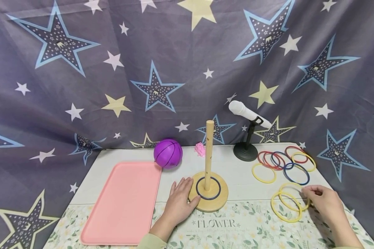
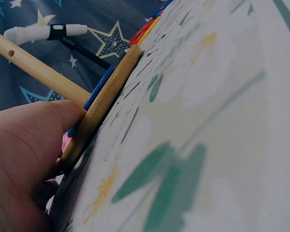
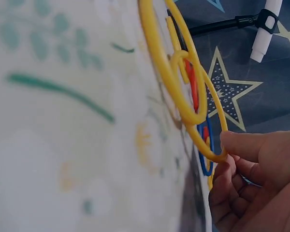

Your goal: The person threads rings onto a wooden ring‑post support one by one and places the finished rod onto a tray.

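Note:
In the head view, a wooden stand (image 1: 222, 196) with a round base and upright peg (image 1: 208, 152) is at the middle. One dark blue ring (image 1: 209, 199) lies on its base around the peg. My left hand (image 1: 179, 201) grips the base's left edge, and the left wrist view shows the thumb (image 2: 70, 112) over the rim beside the blue ring. To the right, my right hand (image 1: 324, 200) pinches a yellow ring (image 3: 221, 108) between thumb and fingers, its near side tilted up. Another yellow ring (image 1: 286, 221) overlaps it on the floral cloth.
Several red, blue and yellow rings (image 1: 296, 173) lie loosely at the back right. Nearby stands a white microphone (image 1: 249, 113) on a black stand (image 1: 245, 152). A pink tray (image 1: 121, 204) lies left, with a purple ball (image 1: 168, 154) and small pink object (image 1: 200, 149) behind.

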The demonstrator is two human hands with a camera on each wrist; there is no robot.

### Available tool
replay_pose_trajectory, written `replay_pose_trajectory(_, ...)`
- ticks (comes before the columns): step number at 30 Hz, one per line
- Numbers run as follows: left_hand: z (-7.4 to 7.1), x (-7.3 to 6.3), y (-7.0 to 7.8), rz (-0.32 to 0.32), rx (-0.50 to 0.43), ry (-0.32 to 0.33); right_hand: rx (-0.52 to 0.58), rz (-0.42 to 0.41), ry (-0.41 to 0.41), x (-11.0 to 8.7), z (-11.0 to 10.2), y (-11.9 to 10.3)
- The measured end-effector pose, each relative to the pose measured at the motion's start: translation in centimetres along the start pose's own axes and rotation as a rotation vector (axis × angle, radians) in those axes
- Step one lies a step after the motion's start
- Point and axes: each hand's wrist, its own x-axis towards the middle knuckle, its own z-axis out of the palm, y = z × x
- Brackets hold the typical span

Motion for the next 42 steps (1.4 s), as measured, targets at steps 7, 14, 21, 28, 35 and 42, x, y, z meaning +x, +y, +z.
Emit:
replay_pose_trajectory(7,0.0,-0.1,0.1,0.0,-0.006,0.004,0.001,-0.039,0.072,-0.4,-1.1,-1.4)
replay_pose_trajectory(14,0.0,-0.2,0.1,0.001,-0.009,0.003,0.041,-0.045,0.119,-0.8,-1.7,-3.1)
replay_pose_trajectory(21,0.0,-0.2,0.1,0.008,-0.007,0.005,0.06,-0.156,0.196,-1.5,-2.3,-4.8)
replay_pose_trajectory(28,-0.1,-0.1,0.1,0.013,-0.008,0.006,0.137,-0.193,0.236,-2.0,-3.0,-7.1)
replay_pose_trajectory(35,-0.1,-0.1,0.0,0.013,-0.009,0.008,0.242,-0.242,0.211,-2.9,-3.4,-10.2)
replay_pose_trajectory(42,0.0,-0.1,0.0,0.015,-0.005,0.011,0.329,-0.311,0.209,-3.8,-3.7,-13.4)
